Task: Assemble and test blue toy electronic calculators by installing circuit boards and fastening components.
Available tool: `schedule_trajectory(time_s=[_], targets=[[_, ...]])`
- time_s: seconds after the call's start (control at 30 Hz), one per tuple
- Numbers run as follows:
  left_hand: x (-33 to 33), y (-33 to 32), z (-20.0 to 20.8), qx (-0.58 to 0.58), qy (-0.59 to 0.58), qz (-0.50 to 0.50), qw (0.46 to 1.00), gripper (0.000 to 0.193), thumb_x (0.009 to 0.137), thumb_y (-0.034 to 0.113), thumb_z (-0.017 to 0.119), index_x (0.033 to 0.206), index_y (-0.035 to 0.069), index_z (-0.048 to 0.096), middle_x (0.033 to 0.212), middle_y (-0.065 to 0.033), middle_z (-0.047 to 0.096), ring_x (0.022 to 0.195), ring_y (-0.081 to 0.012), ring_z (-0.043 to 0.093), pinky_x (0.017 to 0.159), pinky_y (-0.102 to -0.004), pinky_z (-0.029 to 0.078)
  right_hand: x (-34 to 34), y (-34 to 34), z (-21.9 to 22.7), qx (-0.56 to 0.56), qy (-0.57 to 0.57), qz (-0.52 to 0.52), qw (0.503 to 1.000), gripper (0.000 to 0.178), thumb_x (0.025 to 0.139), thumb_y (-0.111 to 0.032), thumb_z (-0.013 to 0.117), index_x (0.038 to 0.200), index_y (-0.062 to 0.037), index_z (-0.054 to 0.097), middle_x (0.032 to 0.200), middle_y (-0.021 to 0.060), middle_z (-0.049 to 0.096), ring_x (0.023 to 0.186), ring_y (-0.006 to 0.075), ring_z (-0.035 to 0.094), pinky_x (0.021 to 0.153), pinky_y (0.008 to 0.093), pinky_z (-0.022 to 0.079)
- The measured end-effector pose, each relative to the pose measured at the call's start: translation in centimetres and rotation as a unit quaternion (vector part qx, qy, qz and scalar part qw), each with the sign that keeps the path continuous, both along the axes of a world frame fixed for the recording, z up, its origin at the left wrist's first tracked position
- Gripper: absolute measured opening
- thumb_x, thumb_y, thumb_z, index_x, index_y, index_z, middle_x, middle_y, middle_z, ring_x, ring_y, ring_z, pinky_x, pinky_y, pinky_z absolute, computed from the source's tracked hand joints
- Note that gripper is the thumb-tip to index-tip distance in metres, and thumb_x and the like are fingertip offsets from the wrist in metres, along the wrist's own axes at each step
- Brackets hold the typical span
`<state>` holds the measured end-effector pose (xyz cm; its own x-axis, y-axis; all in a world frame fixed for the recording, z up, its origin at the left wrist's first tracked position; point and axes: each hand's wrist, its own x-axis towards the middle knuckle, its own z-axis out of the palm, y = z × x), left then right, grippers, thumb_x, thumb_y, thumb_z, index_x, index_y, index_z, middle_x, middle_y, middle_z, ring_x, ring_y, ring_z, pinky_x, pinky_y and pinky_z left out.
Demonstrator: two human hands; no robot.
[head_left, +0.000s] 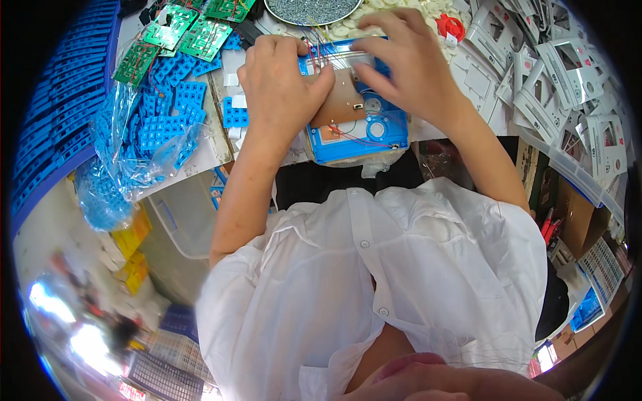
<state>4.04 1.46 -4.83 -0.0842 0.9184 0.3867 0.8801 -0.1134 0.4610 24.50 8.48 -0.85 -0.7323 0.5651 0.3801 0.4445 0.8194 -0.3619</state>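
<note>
Left hand [281, 83] on brown circuit board [342, 101]

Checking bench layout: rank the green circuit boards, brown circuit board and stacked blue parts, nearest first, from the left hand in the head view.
1. Brown circuit board: right of the left hand.
2. Green circuit boards: to its upper left.
3. Stacked blue parts: at far left.

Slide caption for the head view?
Left hand and right hand over a blue case with a brown board, green boards at upper left.
</note>
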Motion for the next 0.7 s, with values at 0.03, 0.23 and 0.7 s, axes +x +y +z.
schedule_trajectory(time_s=[0.03, 0.23, 0.7], targets=[[0.1, -0.1, 0.0, 0.0, -0.012, 0.004, 1.0, 0.027, 0.075, 0.02, 0.077, 0.098, 0.007, 0.069, 0.103, -0.013, 0.063, 0.095, -0.0327, 0.063, 0.078, -0.0436, 0.051, -1.3, 0.5, -0.4, 0.072, 0.005, -0.017, 0.997, 0.014, 0.084, -0.014, 0.072, 0.095, -0.0051, 0.072, 0.116, 0.0103, 0.067, 0.113, 0.0327, 0.057, 0.095, 0.0427, 0.047], [-0.3, -1.2, -0.7, -0.014, -0.081, 0.001, 0.997, 0.026, 0.076, 0.019, 0.076, 0.097, 0.005, 0.073, 0.107, -0.0149, 0.063, 0.098, -0.0329, 0.064, 0.082, -0.0426, 0.052, -3.2, 0.7, -2.5, -0.111, -0.031, -0.004, 0.993, 0.02, 0.078, -0.018, 0.073, 0.085, -0.0006, 0.068, 0.133, 0.025, 0.056, 0.13, 0.0521, 0.04, 0.108, 0.0573, 0.037], [0.7, -1.6, -1.5, -0.023, -0.097, 0.029, 0.995, 0.027, 0.077, 0.025, 0.078, 0.096, 0.007, 0.073, 0.115, -0.0133, 0.06, 0.102, -0.031, 0.063, 0.088, -0.0441, 0.049, -1.1, 0.7, -4.5, -0.089, 0.096, -0.12, 0.984, 0.013, 0.083, -0.015, 0.071, 0.095, -0.0077, 0.071, 0.11, 0.0071, 0.067, 0.104, 0.0291, 0.054, 0.096, 0.0394, 0.044]])
